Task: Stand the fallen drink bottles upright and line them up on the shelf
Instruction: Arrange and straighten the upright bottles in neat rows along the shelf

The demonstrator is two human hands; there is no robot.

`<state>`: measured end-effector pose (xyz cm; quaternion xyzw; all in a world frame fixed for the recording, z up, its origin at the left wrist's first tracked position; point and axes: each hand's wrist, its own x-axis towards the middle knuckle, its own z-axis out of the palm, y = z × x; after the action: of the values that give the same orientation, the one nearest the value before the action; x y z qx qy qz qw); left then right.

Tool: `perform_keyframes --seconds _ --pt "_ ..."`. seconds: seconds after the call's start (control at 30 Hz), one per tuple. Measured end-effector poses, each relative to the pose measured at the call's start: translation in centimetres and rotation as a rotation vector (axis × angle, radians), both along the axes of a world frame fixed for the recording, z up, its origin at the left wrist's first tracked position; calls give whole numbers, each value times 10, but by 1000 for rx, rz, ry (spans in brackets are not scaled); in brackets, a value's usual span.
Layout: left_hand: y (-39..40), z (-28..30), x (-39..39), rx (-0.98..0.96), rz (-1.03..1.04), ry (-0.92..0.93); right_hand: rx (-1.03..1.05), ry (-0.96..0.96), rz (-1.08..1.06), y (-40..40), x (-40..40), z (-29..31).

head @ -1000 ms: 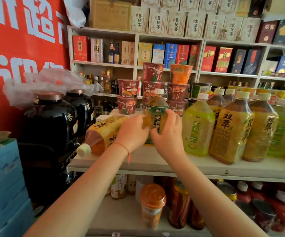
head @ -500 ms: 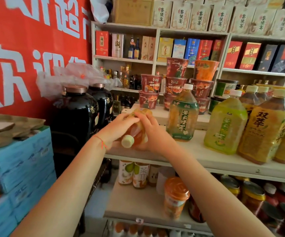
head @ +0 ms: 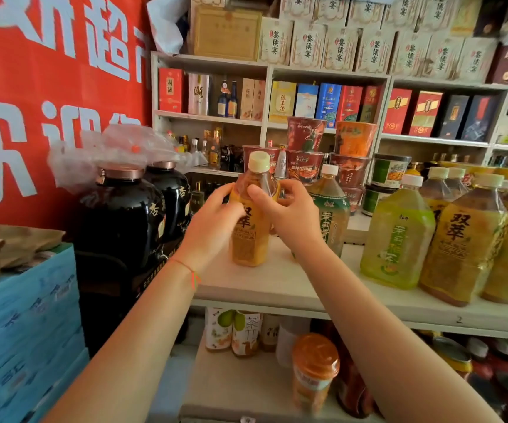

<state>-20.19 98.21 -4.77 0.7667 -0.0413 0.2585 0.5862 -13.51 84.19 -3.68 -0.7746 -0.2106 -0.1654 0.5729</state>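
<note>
Both hands (head: 213,218) (head: 289,215) grip upright orange bottle (head: 248,239) nr shelf (head: 277,285) left edge

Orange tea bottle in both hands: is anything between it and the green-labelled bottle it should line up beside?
Nothing visible. The orange tea bottle stands upright, and only the right hand holding it lies between it and the green-labelled bottle.

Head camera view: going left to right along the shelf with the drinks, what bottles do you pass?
Orange tea bottle held by both hands → dark green-label bottle → pale green bottle → big amber bottle.
</note>
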Motion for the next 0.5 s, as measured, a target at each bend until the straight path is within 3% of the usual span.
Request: perform_keyframes --seconds 0.27,0.43,0.5 --pt "-4 -10 41 401 174 102 -109 105 -36 16 31 -5" --pt "-8 -16 58 453 289 113 -120 160 2 10 32 -7" --pt "-8 -16 62 474 320 115 -123 63 -29 4 27 -6"
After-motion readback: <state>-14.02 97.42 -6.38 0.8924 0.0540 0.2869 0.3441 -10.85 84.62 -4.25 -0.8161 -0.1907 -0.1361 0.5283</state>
